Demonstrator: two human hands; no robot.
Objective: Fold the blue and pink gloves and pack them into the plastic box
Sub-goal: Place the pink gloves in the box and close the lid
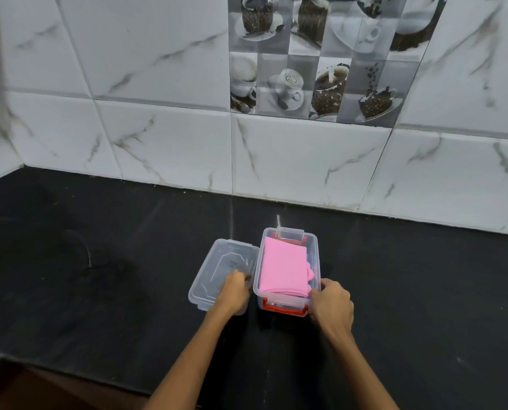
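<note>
The fingers of the left hand (234,291) are curled over the near right part of the clear plastic lid (217,272), which lies flat on the black worktop (98,276) just left of the box; they seem to hold its edge, but the fingertips are hidden. The fingers of the right hand (331,303) are bent around the near right corner of the clear rectangular plastic box (314,250), with the thumb on the rim. The box stands open in the lower centre of the frame, with a red latch (285,309) on its near end. Inside it lies the folded pink glove (283,267), which fills most of the box. At its right side a little blue shows, probably the blue glove (312,261), mostly hidden. Behind the worktop rises a wall of white marble-pattern tiles (158,137), and in the upper right of the frame is a tile with pictures of coffee cups (314,60).
</note>
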